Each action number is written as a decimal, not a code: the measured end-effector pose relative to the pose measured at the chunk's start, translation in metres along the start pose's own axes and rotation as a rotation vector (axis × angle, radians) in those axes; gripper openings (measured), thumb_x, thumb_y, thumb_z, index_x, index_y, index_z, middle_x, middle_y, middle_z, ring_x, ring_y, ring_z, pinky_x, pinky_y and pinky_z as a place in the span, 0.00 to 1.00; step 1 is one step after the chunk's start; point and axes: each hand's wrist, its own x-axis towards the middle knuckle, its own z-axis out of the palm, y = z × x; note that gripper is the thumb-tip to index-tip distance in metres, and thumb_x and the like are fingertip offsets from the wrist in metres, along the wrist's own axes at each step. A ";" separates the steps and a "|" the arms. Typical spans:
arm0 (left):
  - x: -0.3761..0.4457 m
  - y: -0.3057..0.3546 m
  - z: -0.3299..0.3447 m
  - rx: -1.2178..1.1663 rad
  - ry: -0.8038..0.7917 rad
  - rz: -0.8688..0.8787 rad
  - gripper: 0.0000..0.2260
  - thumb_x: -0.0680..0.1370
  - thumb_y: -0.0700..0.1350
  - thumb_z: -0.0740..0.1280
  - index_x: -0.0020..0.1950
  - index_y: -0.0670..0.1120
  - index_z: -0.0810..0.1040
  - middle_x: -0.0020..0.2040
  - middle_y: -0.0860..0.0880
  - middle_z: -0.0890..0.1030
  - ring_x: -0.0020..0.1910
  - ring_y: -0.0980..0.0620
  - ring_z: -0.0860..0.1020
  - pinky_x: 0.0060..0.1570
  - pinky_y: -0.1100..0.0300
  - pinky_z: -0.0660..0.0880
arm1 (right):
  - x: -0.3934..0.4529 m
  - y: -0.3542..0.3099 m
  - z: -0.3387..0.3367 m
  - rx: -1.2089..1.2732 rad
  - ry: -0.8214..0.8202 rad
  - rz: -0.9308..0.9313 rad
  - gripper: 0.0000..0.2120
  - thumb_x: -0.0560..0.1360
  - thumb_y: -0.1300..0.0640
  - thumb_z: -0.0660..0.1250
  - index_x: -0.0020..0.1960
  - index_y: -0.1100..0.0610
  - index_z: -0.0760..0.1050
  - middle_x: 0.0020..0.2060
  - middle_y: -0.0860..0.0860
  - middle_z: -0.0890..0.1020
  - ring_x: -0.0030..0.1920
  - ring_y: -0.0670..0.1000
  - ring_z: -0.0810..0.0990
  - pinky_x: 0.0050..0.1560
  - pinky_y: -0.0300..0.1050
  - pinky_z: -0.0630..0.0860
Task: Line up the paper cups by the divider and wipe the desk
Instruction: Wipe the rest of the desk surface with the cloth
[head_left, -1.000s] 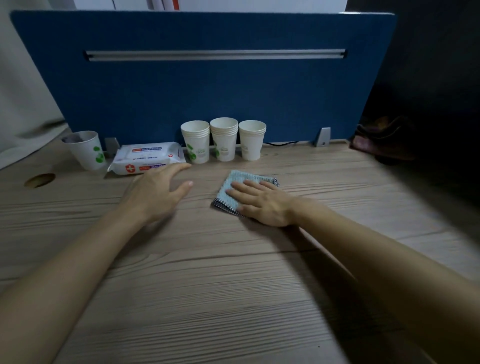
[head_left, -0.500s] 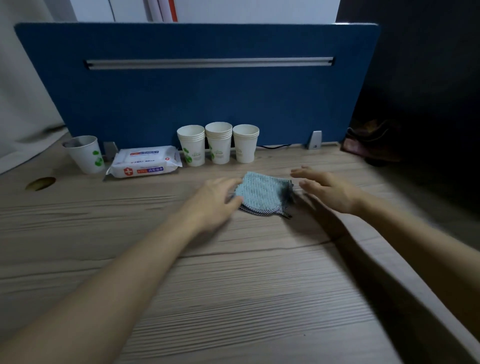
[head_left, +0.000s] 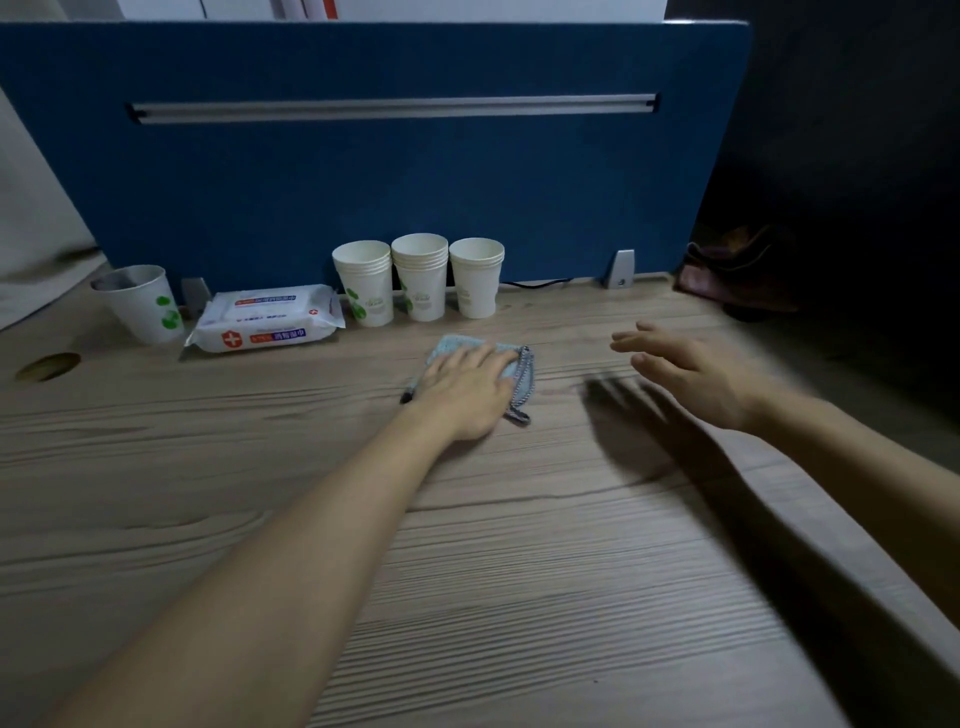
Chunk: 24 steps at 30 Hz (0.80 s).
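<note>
Left hand flat on light blue cloth, palm down, fingers extended and pressing, not curled around it; cloth lying on wooden desk, just in front of the cups. Right hand raised above desk, to the right of cloth and apart from it, fingers spread wide, holding nothing; motion-blurred. Three stacks of paper cups upright, side by side, touching or nearly so, at foot of blue divider. Wet-wipe pack left of the stacks, also by divider. Single cup with green print further left, apart from the row.
</note>
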 end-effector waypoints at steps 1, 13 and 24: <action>-0.003 -0.016 -0.003 0.027 -0.007 -0.029 0.24 0.82 0.57 0.44 0.78 0.58 0.52 0.80 0.53 0.53 0.78 0.47 0.52 0.75 0.43 0.48 | 0.002 -0.002 0.002 0.019 -0.008 0.007 0.18 0.81 0.48 0.55 0.69 0.48 0.71 0.70 0.42 0.69 0.72 0.37 0.54 0.68 0.39 0.52; -0.026 -0.031 0.002 0.075 -0.045 0.075 0.24 0.81 0.62 0.41 0.78 0.64 0.46 0.80 0.58 0.46 0.79 0.49 0.43 0.73 0.45 0.35 | 0.025 -0.039 0.026 0.085 0.010 -0.031 0.18 0.82 0.50 0.55 0.69 0.52 0.71 0.70 0.45 0.71 0.74 0.42 0.57 0.70 0.40 0.54; -0.057 -0.123 -0.024 0.042 0.022 -0.072 0.24 0.84 0.53 0.46 0.79 0.49 0.51 0.80 0.49 0.51 0.79 0.50 0.48 0.75 0.56 0.41 | 0.028 -0.057 0.031 0.072 -0.020 -0.021 0.19 0.82 0.49 0.54 0.70 0.51 0.70 0.71 0.44 0.70 0.74 0.41 0.56 0.68 0.38 0.53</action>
